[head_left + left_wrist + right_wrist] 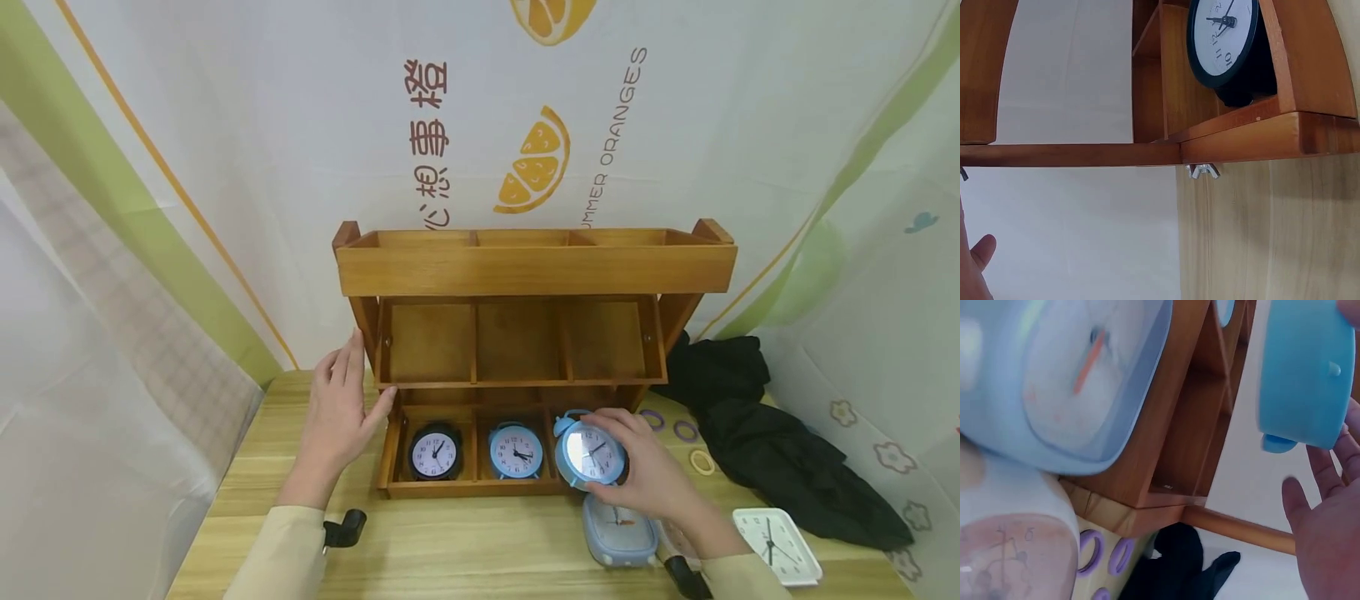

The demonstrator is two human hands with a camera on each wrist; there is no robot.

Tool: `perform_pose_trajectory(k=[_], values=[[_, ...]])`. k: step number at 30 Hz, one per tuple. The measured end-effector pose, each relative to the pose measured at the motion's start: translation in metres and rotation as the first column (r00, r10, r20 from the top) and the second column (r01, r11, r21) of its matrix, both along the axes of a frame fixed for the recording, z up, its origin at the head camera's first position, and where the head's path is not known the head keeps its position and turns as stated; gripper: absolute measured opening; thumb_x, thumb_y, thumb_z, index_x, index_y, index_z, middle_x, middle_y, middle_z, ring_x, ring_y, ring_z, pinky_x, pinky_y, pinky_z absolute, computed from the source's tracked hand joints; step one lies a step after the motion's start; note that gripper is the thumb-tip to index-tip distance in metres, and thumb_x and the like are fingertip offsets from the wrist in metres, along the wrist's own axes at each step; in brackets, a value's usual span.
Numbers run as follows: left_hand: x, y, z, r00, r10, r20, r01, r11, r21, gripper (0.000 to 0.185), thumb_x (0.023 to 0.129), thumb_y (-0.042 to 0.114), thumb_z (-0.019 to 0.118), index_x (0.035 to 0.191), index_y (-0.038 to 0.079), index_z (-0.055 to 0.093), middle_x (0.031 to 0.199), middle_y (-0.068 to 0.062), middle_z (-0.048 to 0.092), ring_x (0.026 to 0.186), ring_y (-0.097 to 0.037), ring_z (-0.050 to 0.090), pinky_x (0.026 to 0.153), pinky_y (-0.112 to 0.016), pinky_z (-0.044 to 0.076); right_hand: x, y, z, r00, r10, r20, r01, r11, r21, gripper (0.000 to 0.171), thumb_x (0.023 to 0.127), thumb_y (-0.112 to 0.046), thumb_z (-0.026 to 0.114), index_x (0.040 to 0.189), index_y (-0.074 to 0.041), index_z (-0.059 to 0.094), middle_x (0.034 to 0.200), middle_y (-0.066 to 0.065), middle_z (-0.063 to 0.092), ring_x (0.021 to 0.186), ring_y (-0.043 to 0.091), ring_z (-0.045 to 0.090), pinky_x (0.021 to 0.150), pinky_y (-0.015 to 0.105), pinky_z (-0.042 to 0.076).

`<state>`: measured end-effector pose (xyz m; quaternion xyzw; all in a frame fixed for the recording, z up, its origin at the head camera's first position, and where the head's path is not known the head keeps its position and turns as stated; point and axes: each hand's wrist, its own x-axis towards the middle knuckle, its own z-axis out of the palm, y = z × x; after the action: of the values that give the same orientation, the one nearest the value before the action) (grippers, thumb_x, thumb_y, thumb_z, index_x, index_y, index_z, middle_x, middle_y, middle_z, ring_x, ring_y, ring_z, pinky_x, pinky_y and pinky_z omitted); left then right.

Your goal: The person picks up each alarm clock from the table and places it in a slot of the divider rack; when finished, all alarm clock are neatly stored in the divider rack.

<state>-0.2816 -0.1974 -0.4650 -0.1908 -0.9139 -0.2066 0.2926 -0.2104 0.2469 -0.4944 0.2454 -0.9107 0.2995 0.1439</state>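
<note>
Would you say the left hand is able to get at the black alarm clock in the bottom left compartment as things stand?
Probably yes. The left hand rests open against the wooden shelf's left side, right beside the black alarm clock, whose compartment is open at the front with nothing before it.

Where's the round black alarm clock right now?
In the head view, the round black alarm clock stands in the leftmost bottom compartment of the wooden shelf rack, just left of a blue alarm clock, near the left hand.
</note>
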Motion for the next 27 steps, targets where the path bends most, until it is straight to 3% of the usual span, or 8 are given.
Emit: perform_pose_trajectory(k=[4, 9, 14, 21, 27], values=[[0.0, 0.001, 0.001, 1.0, -0.004, 0.025, 0.004, 1.0, 0.002, 0.091, 0.104, 0.054, 0.048, 0.168, 0.005, 0.005, 0.162, -0.03, 0.033, 0.135, -0.054, 0.036, 0.112, -0.065, 0.03, -0.012, 0.006, -0.004, 0.998, 0.005, 0.058, -0.004, 1.0, -0.012, 0.08, 0.068, -0.029, 0.096, 0.14, -0.014, 0.063, 0.138, 0.004, 0.059, 0.121, 0.028, 0.053, 0.087, 0.054, 0.052], [0.001, 0.003, 0.001, 0.999, -0.003, 0.047, 0.002, 1.0, 0.02, 0.093, 0.102, 0.048, 0.054, 0.168, 0.005, 0.005, 0.165, -0.028, 0.029, 0.136, -0.053, 0.035, 0.111, -0.065, 0.031, -0.023, 0.012, -0.012, 0.997, 0.02, 0.069, -0.019, 1.0, -0.016, 0.078, 0.069, -0.031, 0.094, 0.139, -0.011, 0.063, 0.137, 0.006, 0.06, 0.118, 0.027, 0.054, 0.087, 0.054, 0.049], [0.002, 0.004, 0.0, 0.997, 0.004, 0.072, -0.005, 1.0, 0.021, 0.093, 0.103, 0.05, 0.052, 0.168, 0.008, 0.0, 0.166, -0.028, 0.025, 0.136, -0.055, 0.034, 0.108, -0.067, 0.035, -0.032, 0.018, -0.021, 0.994, 0.027, 0.107, -0.026, 1.0, -0.009, 0.078, 0.07, -0.031, 0.094, 0.138, -0.009, 0.063, 0.137, 0.01, 0.061, 0.116, 0.029, 0.057, 0.087, 0.054, 0.049], [0.003, 0.007, 0.001, 0.988, 0.019, 0.151, -0.019, 1.0, -0.001, 0.095, 0.106, 0.051, 0.05, 0.167, 0.009, -0.009, 0.168, -0.03, 0.015, 0.14, -0.057, 0.029, 0.111, -0.069, 0.033, -0.04, 0.024, -0.028, 0.973, 0.023, 0.228, -0.019, 1.0, -0.019, 0.077, 0.072, -0.026, 0.095, 0.139, -0.007, 0.063, 0.139, 0.015, 0.06, 0.115, 0.033, 0.061, 0.09, 0.054, 0.051], [0.002, 0.008, 0.002, 0.983, 0.02, 0.184, -0.021, 1.0, 0.006, 0.093, 0.107, 0.051, 0.047, 0.166, 0.01, -0.013, 0.169, -0.029, 0.01, 0.141, -0.056, 0.027, 0.111, -0.07, 0.032, -0.042, 0.024, -0.033, 0.971, -0.013, 0.238, 0.003, 0.999, 0.042, 0.075, 0.072, -0.028, 0.095, 0.138, -0.009, 0.064, 0.139, 0.017, 0.06, 0.115, 0.034, 0.061, 0.089, 0.054, 0.051]])
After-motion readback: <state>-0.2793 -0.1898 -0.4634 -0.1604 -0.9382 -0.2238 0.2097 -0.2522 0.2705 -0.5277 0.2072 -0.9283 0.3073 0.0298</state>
